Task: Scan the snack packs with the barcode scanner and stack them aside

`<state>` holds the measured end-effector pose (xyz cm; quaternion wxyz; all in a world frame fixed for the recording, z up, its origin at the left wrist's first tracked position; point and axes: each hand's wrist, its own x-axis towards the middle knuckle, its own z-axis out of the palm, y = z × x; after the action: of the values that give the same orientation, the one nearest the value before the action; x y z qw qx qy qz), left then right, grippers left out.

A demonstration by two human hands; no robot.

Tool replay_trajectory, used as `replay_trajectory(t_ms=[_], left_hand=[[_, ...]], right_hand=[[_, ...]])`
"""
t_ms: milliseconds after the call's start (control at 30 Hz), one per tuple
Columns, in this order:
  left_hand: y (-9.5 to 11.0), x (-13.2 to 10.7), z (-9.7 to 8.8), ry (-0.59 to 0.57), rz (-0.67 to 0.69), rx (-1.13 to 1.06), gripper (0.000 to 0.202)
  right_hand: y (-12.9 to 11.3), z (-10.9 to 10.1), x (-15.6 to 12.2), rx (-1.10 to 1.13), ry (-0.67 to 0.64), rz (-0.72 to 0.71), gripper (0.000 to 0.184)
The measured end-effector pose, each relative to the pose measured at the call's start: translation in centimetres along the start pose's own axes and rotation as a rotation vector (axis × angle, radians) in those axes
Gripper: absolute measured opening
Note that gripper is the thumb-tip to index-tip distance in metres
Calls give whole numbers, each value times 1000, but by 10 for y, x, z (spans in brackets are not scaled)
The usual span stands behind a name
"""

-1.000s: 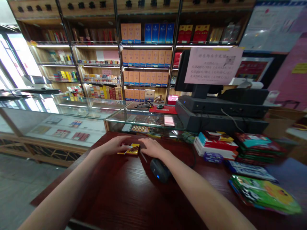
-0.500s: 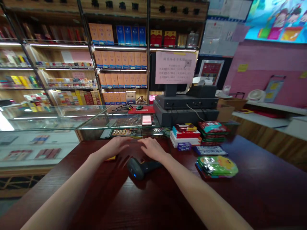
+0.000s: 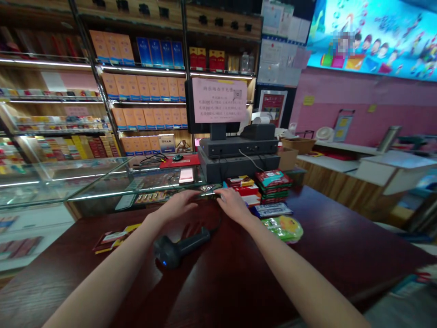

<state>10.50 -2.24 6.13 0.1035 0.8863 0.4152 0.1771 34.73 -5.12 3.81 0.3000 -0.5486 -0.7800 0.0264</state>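
My left hand point(image 3: 181, 204) hovers palm down over the dark red wooden counter point(image 3: 239, 269), fingers stretched out, holding nothing. My right hand point(image 3: 232, 205) is beside it, fingers spread, close to the stack of red and white packets point(image 3: 246, 187). A black barcode scanner point(image 3: 179, 246) lies on the counter under my left forearm, a blue light on its head. A flat yellow and red packet point(image 3: 114, 238) lies at the left of the counter, apart from both hands.
Stacked green-and-red packs point(image 3: 273, 183), a blue packet point(image 3: 272, 210) and a green-yellow bag point(image 3: 286, 227) lie right of my hands. A black till with a screen and pink notice point(image 3: 219, 100) stands behind. A glass display case point(image 3: 102, 184) runs left; shelves of boxes fill the wall.
The view swung right. Both hands left the yellow and red packet, which now lies at the left, and moved forward and right toward the stacked packets.
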Motion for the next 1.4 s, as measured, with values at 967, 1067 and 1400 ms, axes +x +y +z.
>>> replay_trajectory(t_ms=[967, 1067, 1400], left_hand=[[64, 131, 82, 188, -162, -230, 71], [65, 132, 83, 196, -178, -253, 67], [65, 124, 81, 273, -217, -428, 63]], right_hand=[[124, -30, 28, -24, 197, 276, 50], [123, -30, 27, -21, 191, 291, 48], [110, -34, 14, -22, 203, 306, 50]])
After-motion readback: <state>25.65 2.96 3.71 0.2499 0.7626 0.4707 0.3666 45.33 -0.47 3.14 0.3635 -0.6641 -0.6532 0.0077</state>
